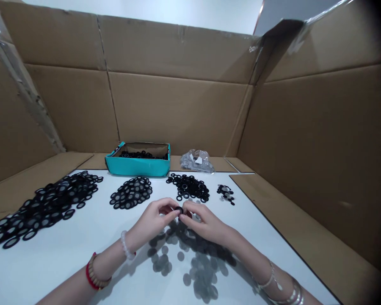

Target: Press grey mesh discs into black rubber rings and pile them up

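Along the white table's (55,258) left edge we find a long heap of black rings with grey mesh centres (44,207), then a tighter pile of the same (131,192). Behind it, at the far edge, a teal box (138,166) holds more black rings, its low walls keeping them together. Next lie open black rubber rings (187,187), a crumpled clear plastic bag (197,161) and a small cluster (225,194). Near mid-table, our left hand (152,220) and right hand (205,222) meet, their curled fingertips (173,207) pinching a small black ring (178,210) between them, above loose, flat grey mesh discs (190,258).
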`<control>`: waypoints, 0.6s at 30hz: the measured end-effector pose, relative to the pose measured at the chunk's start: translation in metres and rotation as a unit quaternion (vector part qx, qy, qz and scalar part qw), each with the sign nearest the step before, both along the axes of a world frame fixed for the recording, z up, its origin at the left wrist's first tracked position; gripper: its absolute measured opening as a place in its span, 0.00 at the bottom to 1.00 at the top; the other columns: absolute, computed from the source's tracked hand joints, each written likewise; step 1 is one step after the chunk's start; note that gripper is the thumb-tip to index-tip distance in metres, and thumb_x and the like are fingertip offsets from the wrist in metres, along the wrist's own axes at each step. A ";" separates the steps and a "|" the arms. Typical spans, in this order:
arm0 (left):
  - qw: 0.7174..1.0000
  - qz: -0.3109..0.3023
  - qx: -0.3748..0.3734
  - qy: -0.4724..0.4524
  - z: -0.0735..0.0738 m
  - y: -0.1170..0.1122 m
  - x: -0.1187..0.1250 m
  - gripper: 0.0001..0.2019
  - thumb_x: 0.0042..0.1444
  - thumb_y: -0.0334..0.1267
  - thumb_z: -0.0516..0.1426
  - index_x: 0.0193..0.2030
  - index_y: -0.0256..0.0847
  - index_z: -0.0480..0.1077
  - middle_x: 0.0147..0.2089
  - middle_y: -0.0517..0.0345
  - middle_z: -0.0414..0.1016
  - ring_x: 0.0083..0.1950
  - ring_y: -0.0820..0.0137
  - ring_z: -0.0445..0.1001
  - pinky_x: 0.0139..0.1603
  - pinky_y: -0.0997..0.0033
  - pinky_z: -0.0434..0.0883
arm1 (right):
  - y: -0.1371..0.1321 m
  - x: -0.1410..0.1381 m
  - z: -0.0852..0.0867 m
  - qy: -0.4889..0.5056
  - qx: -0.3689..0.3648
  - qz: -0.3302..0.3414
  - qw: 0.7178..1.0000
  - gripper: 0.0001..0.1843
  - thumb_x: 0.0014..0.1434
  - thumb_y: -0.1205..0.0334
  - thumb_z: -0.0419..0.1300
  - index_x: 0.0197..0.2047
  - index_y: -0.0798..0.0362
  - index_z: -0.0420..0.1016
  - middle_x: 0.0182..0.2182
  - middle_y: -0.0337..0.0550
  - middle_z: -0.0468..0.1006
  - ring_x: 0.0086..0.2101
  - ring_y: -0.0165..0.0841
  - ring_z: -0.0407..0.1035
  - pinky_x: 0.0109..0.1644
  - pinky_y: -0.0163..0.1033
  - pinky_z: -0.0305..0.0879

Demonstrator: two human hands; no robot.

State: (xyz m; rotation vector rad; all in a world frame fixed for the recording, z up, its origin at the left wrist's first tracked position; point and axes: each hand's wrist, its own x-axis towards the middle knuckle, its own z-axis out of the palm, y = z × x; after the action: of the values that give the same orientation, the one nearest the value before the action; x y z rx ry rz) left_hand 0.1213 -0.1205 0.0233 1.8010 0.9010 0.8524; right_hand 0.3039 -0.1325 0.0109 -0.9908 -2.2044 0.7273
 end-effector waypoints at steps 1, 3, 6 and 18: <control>1.000 -0.006 -0.004 0.001 0.000 0.000 0.000 0.07 0.53 0.38 0.55 0.34 0.36 0.69 0.32 0.56 0.71 0.34 0.68 0.69 0.36 0.72 0.66 | 0.000 0.000 0.000 0.000 0.000 0.000 1.000 0.14 0.63 0.59 0.49 0.26 0.53 0.59 0.26 0.36 0.62 0.29 0.29 0.58 0.34 0.33 0.54; 1.000 -0.020 -0.014 0.004 0.000 0.001 -0.002 0.07 0.52 0.37 0.56 0.31 0.35 0.69 0.31 0.56 0.70 0.34 0.69 0.68 0.35 0.72 0.65 | 0.000 0.000 0.000 0.005 -0.002 0.006 1.000 0.16 0.63 0.58 0.50 0.24 0.53 0.58 0.24 0.35 0.60 0.28 0.28 0.57 0.33 0.33 0.54; 0.998 -0.055 -0.043 -0.006 -0.001 0.003 -0.004 0.07 0.52 0.38 0.56 0.30 0.35 0.69 0.29 0.57 0.69 0.32 0.70 0.66 0.34 0.73 0.63 | -0.001 -0.002 -0.001 0.027 -0.001 0.024 0.999 0.18 0.64 0.58 0.47 0.23 0.53 0.56 0.22 0.34 0.57 0.26 0.27 0.55 0.31 0.33 0.52; 0.995 -0.026 -0.095 -0.011 0.008 0.002 -0.003 0.08 0.51 0.39 0.57 0.29 0.35 0.68 0.24 0.61 0.66 0.27 0.73 0.64 0.30 0.75 0.61 | 0.000 -0.001 -0.001 0.054 -0.019 -0.001 0.998 0.16 0.63 0.57 0.49 0.24 0.53 0.58 0.23 0.35 0.60 0.26 0.28 0.56 0.31 0.33 0.52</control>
State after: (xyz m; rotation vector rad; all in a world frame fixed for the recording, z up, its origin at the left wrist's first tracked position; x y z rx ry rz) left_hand 0.1183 -0.1182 0.0317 1.6411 0.8862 0.7271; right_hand 0.3025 -0.1326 0.0095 -0.9485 -2.1042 0.8053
